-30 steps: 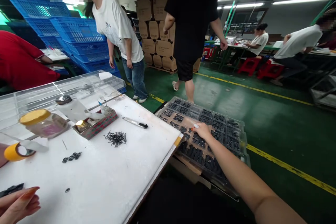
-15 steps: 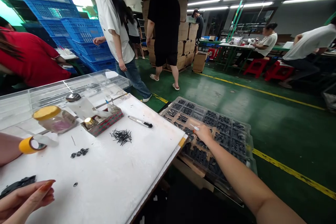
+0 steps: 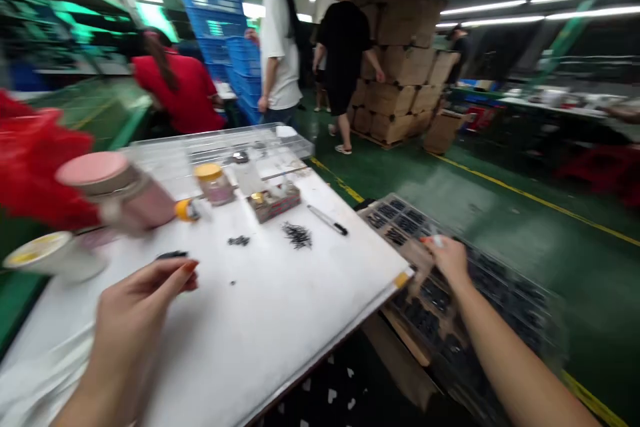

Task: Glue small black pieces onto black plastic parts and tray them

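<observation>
Above a clear plastic compartmented tray [image 3: 413,255], a small whitish object [image 3: 438,240] is held

Any lettering on the stacked brown cardboard boxes [image 3: 400,67] is too blurred to be read. Small dark parts [image 3: 421,317] are kept in the tray's square compartments. On the smooth white tabletop [image 3: 260,320], a loose heap of thin black sticks [image 3: 297,235] is laid near a slim silver-and-black cutter [image 3: 327,220]. The object is pinched between thumb and fingers of the right hand [image 3: 451,260], its arm outstretched. The left hand [image 3: 143,297] is held over the tabletop, thumb and fingertips pressed together — whether anything is gripped cannot be told.
</observation>
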